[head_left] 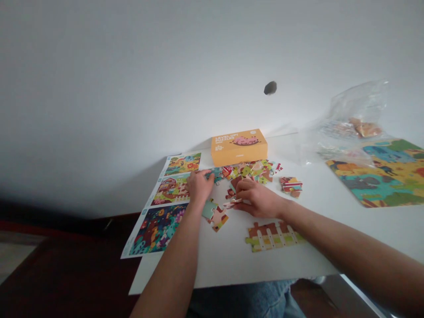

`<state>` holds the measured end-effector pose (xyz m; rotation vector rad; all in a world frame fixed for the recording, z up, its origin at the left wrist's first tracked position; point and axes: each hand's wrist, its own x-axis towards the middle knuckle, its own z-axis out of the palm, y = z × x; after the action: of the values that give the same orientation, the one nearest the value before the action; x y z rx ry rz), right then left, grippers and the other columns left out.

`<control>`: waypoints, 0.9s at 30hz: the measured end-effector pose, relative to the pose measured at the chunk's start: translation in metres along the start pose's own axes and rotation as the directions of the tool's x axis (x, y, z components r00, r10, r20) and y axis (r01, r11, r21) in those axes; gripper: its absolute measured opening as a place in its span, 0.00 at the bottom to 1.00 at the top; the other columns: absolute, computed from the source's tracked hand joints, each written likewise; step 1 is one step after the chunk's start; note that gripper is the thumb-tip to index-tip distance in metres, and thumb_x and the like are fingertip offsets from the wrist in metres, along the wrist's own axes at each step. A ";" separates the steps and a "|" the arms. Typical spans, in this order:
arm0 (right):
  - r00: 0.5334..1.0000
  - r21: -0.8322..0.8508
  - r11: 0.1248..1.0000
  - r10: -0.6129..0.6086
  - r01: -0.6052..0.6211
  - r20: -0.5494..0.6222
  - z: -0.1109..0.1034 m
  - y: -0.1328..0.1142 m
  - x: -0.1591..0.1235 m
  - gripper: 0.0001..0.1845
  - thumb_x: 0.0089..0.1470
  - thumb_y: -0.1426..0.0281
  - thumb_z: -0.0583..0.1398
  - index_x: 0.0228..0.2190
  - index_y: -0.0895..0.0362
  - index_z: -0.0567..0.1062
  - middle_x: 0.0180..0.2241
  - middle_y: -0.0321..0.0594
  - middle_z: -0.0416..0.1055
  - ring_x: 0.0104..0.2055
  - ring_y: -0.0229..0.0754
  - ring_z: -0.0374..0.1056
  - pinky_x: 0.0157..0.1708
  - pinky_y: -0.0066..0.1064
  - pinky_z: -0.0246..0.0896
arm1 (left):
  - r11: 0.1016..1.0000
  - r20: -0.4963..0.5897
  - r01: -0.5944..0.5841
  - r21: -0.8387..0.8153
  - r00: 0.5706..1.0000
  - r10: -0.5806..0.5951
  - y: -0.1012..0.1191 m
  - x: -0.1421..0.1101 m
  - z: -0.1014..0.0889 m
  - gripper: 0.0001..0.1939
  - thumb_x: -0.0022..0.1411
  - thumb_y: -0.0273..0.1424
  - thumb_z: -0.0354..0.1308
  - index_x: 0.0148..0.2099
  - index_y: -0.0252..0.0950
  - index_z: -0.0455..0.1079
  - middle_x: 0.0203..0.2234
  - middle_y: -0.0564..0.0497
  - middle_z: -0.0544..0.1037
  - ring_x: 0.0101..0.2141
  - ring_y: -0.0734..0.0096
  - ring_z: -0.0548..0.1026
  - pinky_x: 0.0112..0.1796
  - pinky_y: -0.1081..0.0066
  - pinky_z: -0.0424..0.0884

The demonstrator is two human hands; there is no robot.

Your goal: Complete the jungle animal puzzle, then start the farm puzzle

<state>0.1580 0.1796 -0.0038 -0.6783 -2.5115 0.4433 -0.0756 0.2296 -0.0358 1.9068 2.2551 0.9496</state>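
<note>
My left hand point(199, 184) rests on the right edge of a printed picture sheet point(137, 238), thumb and fingers apart, close to a teal puzzle piece point(217, 175). My right hand point(256, 197) is closed, with a pale puzzle piece point(231, 203) at its fingertips. Loose puzzle pieces point(255, 168) lie in a heap beyond both hands. Between my forearms is a small joined section with a pink and teal picture point(215, 216). A joined strip showing a white fence point(273, 235) lies nearer me, partly covered by my right forearm.
An orange puzzle box point(239, 150) stands at the back, against the wall. To the right are a few joined red and white pieces point(291, 186), an assembled animal puzzle point(391, 176) and clear plastic bags point(351, 128). The white table's point(232, 271) front edge is just before my lap.
</note>
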 end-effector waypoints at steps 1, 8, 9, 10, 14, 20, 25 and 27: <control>0.998 0.008 0.998 0.058 -0.058 -0.037 0.001 0.002 0.001 0.13 0.63 0.64 0.57 0.31 0.58 0.76 0.32 0.44 0.71 0.40 0.43 0.66 0.43 0.34 0.59 | 1.000 -0.006 -0.002 -0.007 1.000 0.002 0.000 0.000 0.000 0.13 0.58 0.38 0.61 0.43 0.40 0.80 0.41 0.38 0.78 0.43 0.50 0.74 0.46 0.51 0.68; 0.836 -0.123 0.866 0.418 -0.485 -0.355 -0.006 0.019 0.002 0.18 0.61 0.68 0.59 0.52 0.58 0.72 0.42 0.47 0.74 0.46 0.48 0.65 0.46 0.37 0.59 | 0.952 -0.032 -0.254 -0.167 0.967 0.253 0.016 -0.002 -0.009 0.14 0.65 0.36 0.55 0.49 0.40 0.77 0.45 0.45 0.78 0.49 0.60 0.73 0.53 0.61 0.67; 0.807 -0.161 0.834 0.434 -0.528 -0.401 -0.010 0.021 0.001 0.18 0.62 0.69 0.57 0.52 0.58 0.73 0.44 0.49 0.73 0.47 0.50 0.64 0.47 0.38 0.58 | 0.917 -0.009 -0.343 -0.205 0.937 0.348 0.019 -0.005 -0.010 0.15 0.65 0.36 0.55 0.50 0.41 0.76 0.47 0.47 0.77 0.50 0.62 0.73 0.55 0.63 0.66; 0.773 -0.198 0.791 0.454 -0.579 -0.443 -0.014 0.024 -0.001 0.18 0.62 0.68 0.56 0.52 0.58 0.73 0.46 0.50 0.73 0.48 0.52 0.63 0.48 0.40 0.57 | 0.869 0.025 -0.432 -0.241 0.893 0.450 0.023 -0.008 -0.011 0.15 0.66 0.37 0.55 0.52 0.42 0.75 0.49 0.48 0.77 0.52 0.63 0.72 0.56 0.63 0.65; 0.691 -0.305 0.628 0.573 -0.716 -0.441 -0.021 0.029 -0.009 0.18 0.62 0.59 0.56 0.46 0.57 0.76 0.47 0.53 0.73 0.48 0.57 0.62 0.46 0.45 0.55 | 0.752 0.209 -0.591 -0.292 0.728 0.653 0.030 -0.018 -0.008 0.24 0.62 0.43 0.61 0.58 0.44 0.70 0.59 0.47 0.70 0.60 0.57 0.65 0.60 0.57 0.60; 0.860 -0.311 0.802 0.486 -0.510 -0.157 -0.009 0.013 -0.003 0.12 0.60 0.63 0.57 0.39 0.55 0.76 0.40 0.46 0.76 0.46 0.52 0.64 0.46 0.42 0.53 | 0.784 0.366 -0.559 -0.271 0.693 0.621 0.028 -0.022 -0.004 0.48 0.51 0.49 0.68 0.69 0.45 0.54 0.67 0.45 0.57 0.67 0.47 0.52 0.64 0.49 0.50; 0.909 -0.238 0.879 0.387 -0.414 -0.153 -0.010 0.016 -0.002 0.15 0.60 0.70 0.56 0.47 0.54 0.75 0.45 0.43 0.76 0.49 0.50 0.64 0.48 0.41 0.54 | 0.784 0.425 -0.583 -0.213 0.668 0.611 0.030 -0.025 -0.005 0.41 0.53 0.50 0.66 0.66 0.48 0.60 0.68 0.47 0.55 0.67 0.46 0.49 0.63 0.42 0.45; 0.852 -0.258 0.817 0.458 -0.516 -0.252 -0.016 0.026 -0.006 0.21 0.58 0.68 0.58 0.53 0.54 0.72 0.54 0.46 0.71 0.54 0.53 0.62 0.50 0.43 0.54 | 0.792 0.421 -0.577 -0.201 0.679 0.602 0.031 -0.026 -0.005 0.33 0.55 0.48 0.65 0.60 0.46 0.67 0.67 0.47 0.57 0.67 0.45 0.50 0.63 0.41 0.45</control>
<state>0.1807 0.2005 -0.0032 -1.4451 -2.2330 0.1317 -0.0445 0.2056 -0.0263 2.5565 1.3392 0.4664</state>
